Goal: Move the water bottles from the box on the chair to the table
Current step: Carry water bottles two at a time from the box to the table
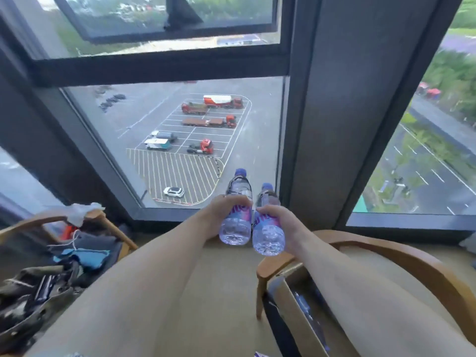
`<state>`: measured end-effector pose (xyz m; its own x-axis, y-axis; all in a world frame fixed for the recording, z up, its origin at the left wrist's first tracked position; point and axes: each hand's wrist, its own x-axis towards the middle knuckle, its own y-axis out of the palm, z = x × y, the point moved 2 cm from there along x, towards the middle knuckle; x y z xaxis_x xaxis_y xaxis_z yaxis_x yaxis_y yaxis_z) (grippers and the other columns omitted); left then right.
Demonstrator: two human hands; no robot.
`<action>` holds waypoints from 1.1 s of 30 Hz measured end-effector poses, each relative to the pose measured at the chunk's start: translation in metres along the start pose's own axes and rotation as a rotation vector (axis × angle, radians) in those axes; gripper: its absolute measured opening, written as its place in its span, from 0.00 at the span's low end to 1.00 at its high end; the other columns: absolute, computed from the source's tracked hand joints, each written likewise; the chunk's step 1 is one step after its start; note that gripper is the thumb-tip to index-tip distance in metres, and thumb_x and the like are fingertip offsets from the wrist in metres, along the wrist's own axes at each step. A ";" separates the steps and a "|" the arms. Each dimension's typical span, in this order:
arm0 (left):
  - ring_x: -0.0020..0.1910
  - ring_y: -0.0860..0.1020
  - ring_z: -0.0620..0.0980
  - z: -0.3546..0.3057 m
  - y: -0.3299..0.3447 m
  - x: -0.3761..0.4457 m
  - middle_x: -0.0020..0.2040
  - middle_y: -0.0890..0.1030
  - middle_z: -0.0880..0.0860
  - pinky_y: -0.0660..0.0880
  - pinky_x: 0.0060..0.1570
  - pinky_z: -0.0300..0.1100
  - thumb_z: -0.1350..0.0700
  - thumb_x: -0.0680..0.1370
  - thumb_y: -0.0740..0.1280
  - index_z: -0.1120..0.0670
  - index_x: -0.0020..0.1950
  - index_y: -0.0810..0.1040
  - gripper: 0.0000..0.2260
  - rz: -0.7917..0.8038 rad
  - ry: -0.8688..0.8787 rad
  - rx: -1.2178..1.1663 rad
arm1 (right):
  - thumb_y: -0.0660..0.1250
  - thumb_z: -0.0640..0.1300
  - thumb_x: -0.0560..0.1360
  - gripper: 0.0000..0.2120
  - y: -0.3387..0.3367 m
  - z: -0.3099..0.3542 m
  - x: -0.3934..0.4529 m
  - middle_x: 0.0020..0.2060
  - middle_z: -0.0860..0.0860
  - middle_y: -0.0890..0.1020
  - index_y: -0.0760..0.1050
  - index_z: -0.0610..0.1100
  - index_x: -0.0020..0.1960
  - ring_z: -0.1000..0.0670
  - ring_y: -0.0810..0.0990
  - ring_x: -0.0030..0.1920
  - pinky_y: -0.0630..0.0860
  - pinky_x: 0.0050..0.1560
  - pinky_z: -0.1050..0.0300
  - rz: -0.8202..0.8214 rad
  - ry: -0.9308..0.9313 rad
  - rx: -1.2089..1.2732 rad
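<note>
My left hand (223, 212) grips a clear water bottle (236, 228) with a blue cap and a purple label. My right hand (282, 220) grips a second bottle (268, 237) of the same kind, right beside the first. Both bottles are held out in front of me, caps pointing away toward the window, above the floor. Below my right forearm stands an open cardboard box (293, 307) on a wooden chair (401, 256); more bottles show dimly inside it. No table is in view.
A second wooden chair (100, 220) at the left is piled with clothes and a white cloth. A dark bag (38, 300) lies at the lower left. Large windows with dark frames (334, 124) fill the wall ahead. Beige floor lies between the chairs.
</note>
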<state>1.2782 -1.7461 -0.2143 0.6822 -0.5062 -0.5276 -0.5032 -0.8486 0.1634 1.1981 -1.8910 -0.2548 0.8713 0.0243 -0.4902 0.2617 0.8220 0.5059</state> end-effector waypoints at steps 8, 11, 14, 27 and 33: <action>0.39 0.79 0.61 0.023 -0.168 -0.174 0.51 0.78 0.66 0.79 0.47 0.53 0.61 0.74 0.73 0.62 0.54 0.79 0.11 -0.355 0.137 -0.137 | 0.67 0.37 0.75 0.10 0.201 -0.076 -0.017 0.40 0.39 0.79 0.73 0.37 0.55 0.42 0.80 0.36 0.79 0.40 0.51 0.322 0.011 -0.254; 0.39 0.77 0.60 0.042 -0.222 -0.249 0.51 0.77 0.65 0.77 0.47 0.51 0.60 0.75 0.72 0.61 0.56 0.77 0.12 -0.439 0.193 -0.222 | 0.68 0.38 0.75 0.05 0.272 -0.115 -0.031 0.34 0.42 0.79 0.74 0.38 0.49 0.45 0.79 0.30 0.79 0.32 0.55 0.424 0.042 -0.355; 0.42 0.79 0.62 0.065 -0.272 -0.326 0.49 0.79 0.65 0.78 0.51 0.55 0.60 0.75 0.71 0.63 0.56 0.79 0.11 -0.540 0.263 -0.276 | 0.68 0.38 0.76 0.06 0.345 -0.160 -0.052 0.37 0.39 0.80 0.75 0.37 0.51 0.43 0.81 0.32 0.80 0.34 0.54 0.544 0.083 -0.396; 0.39 0.78 0.59 0.223 -0.420 -0.636 0.42 0.80 0.62 0.76 0.50 0.51 0.53 0.70 0.78 0.59 0.51 0.79 0.16 -1.153 0.359 -0.592 | 0.77 0.50 0.73 0.19 0.613 -0.387 -0.152 0.42 0.40 0.79 0.76 0.39 0.56 0.43 0.80 0.37 0.80 0.39 0.52 1.011 0.262 -0.594; 0.33 0.79 0.58 0.288 -0.467 -0.745 0.37 0.81 0.59 0.78 0.44 0.50 0.53 0.68 0.80 0.58 0.49 0.80 0.16 -1.397 0.389 -0.727 | 0.79 0.48 0.70 0.23 0.714 -0.499 -0.189 0.42 0.38 0.80 0.77 0.35 0.57 0.41 0.81 0.36 0.81 0.38 0.50 1.153 0.391 -0.736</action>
<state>0.8522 -0.9282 -0.1375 0.5104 0.7703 -0.3821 0.8577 -0.4882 0.1614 1.0131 -1.0250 -0.1553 0.2446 0.9263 -0.2866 -0.8818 0.3354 0.3315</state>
